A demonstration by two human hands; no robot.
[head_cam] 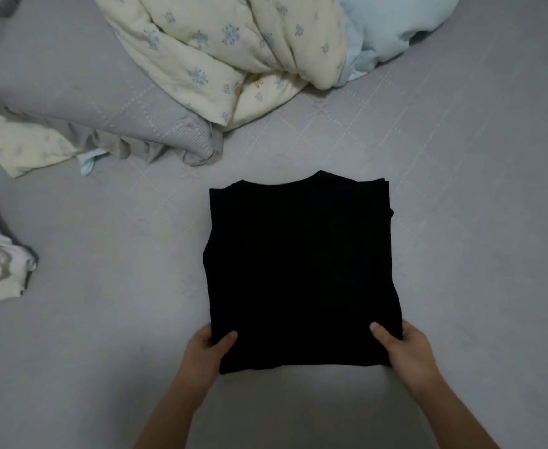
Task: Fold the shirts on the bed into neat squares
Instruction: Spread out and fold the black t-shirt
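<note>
Fingers of both hands (302, 348) hide under the black shirt (300, 273); only thumbs show.

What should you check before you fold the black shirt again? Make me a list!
1. Both hands on the shirt: ok. The left hand and right hand each pinch a near corner of the black shirt, thumbs on top.
2. Each grip matches the other: ok, both sit level with each other along the near edge.
3. Sleeves tucked in: mostly ok; a small bump sticks out on the right edge.
4. Shirt lying flat: ok, on the grey bed sheet.
5. Room to fold away from you: ok; the floral quilt and pillow lie apart from the collar end.
6. Layers underneath smooth: cannot tell, the fabric is too dark.
</note>
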